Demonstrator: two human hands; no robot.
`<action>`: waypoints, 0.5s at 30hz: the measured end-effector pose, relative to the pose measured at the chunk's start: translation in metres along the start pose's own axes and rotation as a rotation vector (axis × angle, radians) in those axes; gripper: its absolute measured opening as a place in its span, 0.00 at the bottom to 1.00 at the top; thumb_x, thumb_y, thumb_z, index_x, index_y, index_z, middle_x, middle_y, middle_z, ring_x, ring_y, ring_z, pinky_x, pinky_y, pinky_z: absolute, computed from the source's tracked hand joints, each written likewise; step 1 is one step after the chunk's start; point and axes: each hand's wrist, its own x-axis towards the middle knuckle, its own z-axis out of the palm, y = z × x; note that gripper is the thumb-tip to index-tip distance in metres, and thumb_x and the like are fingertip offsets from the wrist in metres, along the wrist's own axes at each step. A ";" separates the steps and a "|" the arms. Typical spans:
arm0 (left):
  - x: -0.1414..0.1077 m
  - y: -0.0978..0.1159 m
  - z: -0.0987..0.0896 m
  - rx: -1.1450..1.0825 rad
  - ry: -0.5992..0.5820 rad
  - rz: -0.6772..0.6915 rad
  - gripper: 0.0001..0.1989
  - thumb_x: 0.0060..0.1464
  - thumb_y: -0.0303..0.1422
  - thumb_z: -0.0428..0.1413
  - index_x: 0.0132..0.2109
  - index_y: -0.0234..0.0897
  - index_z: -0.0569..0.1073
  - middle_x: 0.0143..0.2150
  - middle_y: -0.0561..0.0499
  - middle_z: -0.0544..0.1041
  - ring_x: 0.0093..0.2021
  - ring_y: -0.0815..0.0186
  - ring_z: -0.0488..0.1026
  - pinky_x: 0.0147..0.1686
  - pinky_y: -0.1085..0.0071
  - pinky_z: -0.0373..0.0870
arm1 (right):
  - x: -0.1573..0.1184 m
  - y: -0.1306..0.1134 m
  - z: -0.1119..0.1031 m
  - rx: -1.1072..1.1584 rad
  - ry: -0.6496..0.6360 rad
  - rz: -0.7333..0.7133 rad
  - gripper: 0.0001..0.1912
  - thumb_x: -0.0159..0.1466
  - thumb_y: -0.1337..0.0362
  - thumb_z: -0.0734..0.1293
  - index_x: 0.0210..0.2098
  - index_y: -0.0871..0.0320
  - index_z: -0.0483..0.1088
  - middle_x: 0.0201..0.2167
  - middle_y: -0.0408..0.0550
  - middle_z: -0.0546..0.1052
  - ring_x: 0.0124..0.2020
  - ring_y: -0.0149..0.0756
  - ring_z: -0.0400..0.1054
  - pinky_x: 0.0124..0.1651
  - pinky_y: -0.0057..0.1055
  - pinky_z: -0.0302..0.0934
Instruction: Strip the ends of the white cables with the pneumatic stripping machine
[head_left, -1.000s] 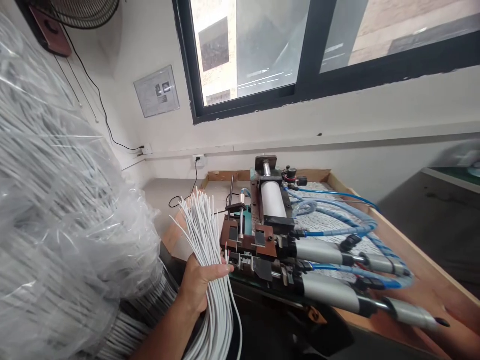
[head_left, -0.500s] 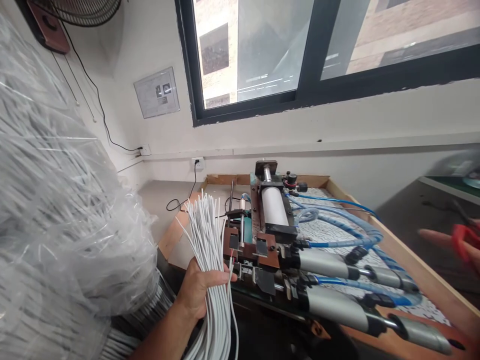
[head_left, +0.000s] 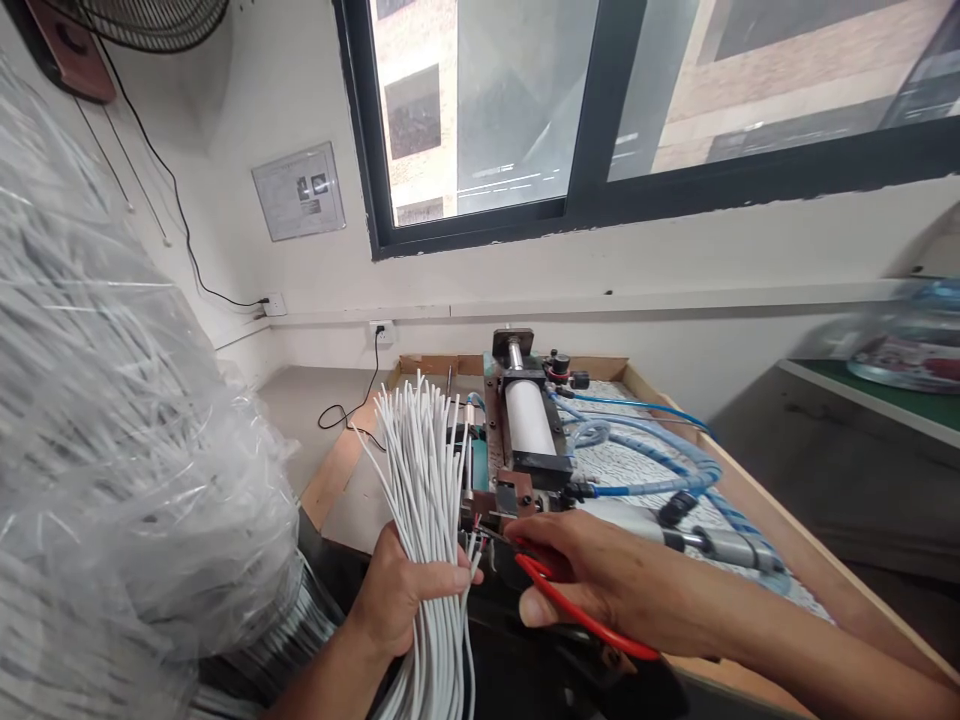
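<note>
White cable bundle [head_left: 426,480] stands beside the pneumatic machine [head_left: 529,420], the left hand [head_left: 401,590] gripping round it; the right hand's [head_left: 600,565] grip is folded around red-handled scissors [head_left: 585,620], tip near exposed wire ends [head_left: 478,524].

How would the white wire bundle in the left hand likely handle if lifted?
The white wire bundle is probably springy rather than limp, since its upper ends stand and fan out above the left hand. Its lower length would likely trail, as it curves below the grip. Strands might slip out: a few splay away from the rest.
</note>
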 end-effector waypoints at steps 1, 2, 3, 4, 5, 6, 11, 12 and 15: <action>0.000 0.000 0.000 -0.012 -0.006 0.000 0.06 0.30 0.22 0.58 0.24 0.29 0.73 0.21 0.49 0.74 0.24 0.65 0.70 0.27 0.71 0.63 | 0.001 0.001 0.000 -0.004 -0.007 0.003 0.21 0.48 0.47 0.64 0.27 0.60 0.67 0.18 0.41 0.62 0.19 0.26 0.52 0.20 0.22 0.45; 0.001 0.000 0.001 -0.025 -0.009 0.001 0.06 0.30 0.22 0.58 0.24 0.28 0.73 0.21 0.49 0.74 0.24 0.65 0.70 0.27 0.71 0.63 | 0.002 0.003 0.000 -0.006 -0.013 0.008 0.21 0.48 0.47 0.64 0.26 0.60 0.66 0.18 0.40 0.61 0.19 0.26 0.51 0.20 0.22 0.45; 0.001 0.000 0.001 -0.034 -0.013 0.001 0.06 0.30 0.21 0.58 0.24 0.28 0.73 0.21 0.49 0.74 0.24 0.65 0.70 0.28 0.71 0.64 | 0.003 0.004 0.001 -0.009 -0.016 0.013 0.21 0.47 0.47 0.64 0.25 0.60 0.65 0.17 0.40 0.61 0.19 0.26 0.51 0.20 0.22 0.44; 0.001 0.000 0.002 -0.039 -0.014 0.002 0.06 0.30 0.21 0.58 0.24 0.28 0.73 0.21 0.49 0.74 0.24 0.65 0.70 0.28 0.71 0.64 | 0.004 0.005 0.002 -0.011 -0.014 0.013 0.20 0.48 0.47 0.64 0.25 0.60 0.65 0.17 0.40 0.60 0.19 0.26 0.51 0.19 0.22 0.44; 0.001 0.001 0.003 -0.042 -0.013 0.004 0.06 0.30 0.21 0.58 0.24 0.28 0.72 0.21 0.49 0.74 0.24 0.65 0.70 0.28 0.71 0.64 | 0.005 0.006 0.003 -0.012 -0.007 0.007 0.20 0.48 0.47 0.64 0.24 0.59 0.64 0.17 0.40 0.60 0.19 0.25 0.50 0.19 0.22 0.43; 0.002 0.002 0.003 -0.040 -0.012 0.004 0.06 0.30 0.21 0.58 0.24 0.28 0.72 0.21 0.49 0.74 0.24 0.65 0.70 0.28 0.71 0.64 | 0.007 0.007 0.005 -0.015 0.005 -0.002 0.19 0.50 0.48 0.63 0.23 0.59 0.63 0.16 0.40 0.59 0.19 0.25 0.50 0.19 0.22 0.43; 0.004 0.000 0.003 0.000 0.019 -0.008 0.05 0.30 0.22 0.58 0.23 0.28 0.72 0.20 0.49 0.73 0.23 0.66 0.70 0.26 0.72 0.63 | 0.016 0.009 0.015 -0.059 0.094 0.012 0.16 0.51 0.53 0.63 0.18 0.60 0.62 0.14 0.39 0.59 0.18 0.24 0.49 0.19 0.22 0.43; 0.004 -0.001 0.002 0.001 0.024 -0.010 0.06 0.30 0.22 0.58 0.23 0.29 0.72 0.20 0.49 0.73 0.23 0.65 0.70 0.26 0.72 0.63 | 0.016 0.010 0.015 -0.072 0.123 0.042 0.15 0.51 0.54 0.63 0.18 0.60 0.62 0.14 0.39 0.59 0.17 0.25 0.50 0.19 0.23 0.43; 0.005 -0.006 -0.003 -0.016 0.041 -0.008 0.06 0.29 0.22 0.58 0.23 0.30 0.72 0.20 0.50 0.73 0.24 0.65 0.70 0.26 0.72 0.63 | 0.004 0.025 0.004 -0.101 0.290 0.125 0.13 0.50 0.53 0.62 0.22 0.58 0.67 0.16 0.43 0.67 0.18 0.28 0.57 0.21 0.26 0.49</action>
